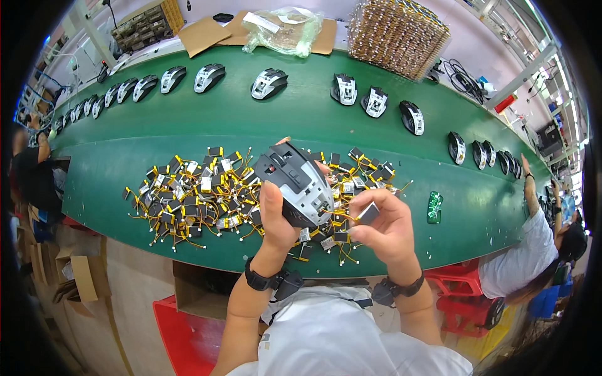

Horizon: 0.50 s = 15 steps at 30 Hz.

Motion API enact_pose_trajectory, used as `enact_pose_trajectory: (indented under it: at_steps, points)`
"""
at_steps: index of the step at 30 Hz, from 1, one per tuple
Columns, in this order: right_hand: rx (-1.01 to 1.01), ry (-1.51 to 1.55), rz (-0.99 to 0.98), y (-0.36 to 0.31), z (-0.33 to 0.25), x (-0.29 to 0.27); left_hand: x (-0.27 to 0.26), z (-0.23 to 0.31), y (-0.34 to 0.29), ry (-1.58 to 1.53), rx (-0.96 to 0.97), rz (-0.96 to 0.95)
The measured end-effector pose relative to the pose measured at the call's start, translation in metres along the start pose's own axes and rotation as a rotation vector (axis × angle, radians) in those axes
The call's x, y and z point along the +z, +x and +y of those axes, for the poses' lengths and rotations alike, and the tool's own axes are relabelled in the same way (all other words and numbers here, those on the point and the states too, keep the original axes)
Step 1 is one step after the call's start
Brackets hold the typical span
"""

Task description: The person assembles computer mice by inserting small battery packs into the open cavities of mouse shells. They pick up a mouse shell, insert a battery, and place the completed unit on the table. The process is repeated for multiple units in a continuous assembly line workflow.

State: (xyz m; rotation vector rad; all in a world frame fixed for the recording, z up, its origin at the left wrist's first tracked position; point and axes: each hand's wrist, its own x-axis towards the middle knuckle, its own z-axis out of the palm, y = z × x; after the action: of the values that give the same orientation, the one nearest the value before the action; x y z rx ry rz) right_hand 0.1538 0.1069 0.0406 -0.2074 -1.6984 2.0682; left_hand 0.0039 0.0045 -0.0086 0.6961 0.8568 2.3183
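Observation:
A partly assembled black and grey computer mouse (295,185) is gripped in my left hand (276,216), tilted up above the bench with its inner side openings showing. Between the thumb and fingers of my right hand (389,229) is a small dark battery pack (368,214). Its thin yellow-orange wires run left to the lower edge of the mouse, near a small circuit part; whether the plug is seated I cannot tell. Beneath both hands spreads a heap of similar small batteries (194,194) with wires and white plugs.
Rows of similar mice (269,84) line the far side of the green bench (301,125). A small green circuit board (434,207) lies right of my right hand. Stacked trays (398,37) and a plastic bag (282,31) sit behind. A co-worker (520,250) sits at right.

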Motion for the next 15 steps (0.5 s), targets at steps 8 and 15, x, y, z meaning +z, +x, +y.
enact_pose_trajectory:
  at_steps: [8, 15]
  points:
    - [-0.177, -0.112, -0.059, 0.003, 0.001, 0.013, -0.004, -0.007, 0.000, -0.030, -0.030, -0.017]
    - [-0.770, -1.107, -0.039, -0.001, 0.023, 0.014, -0.001, 0.001, 0.005, -0.260, -0.154, 0.054]
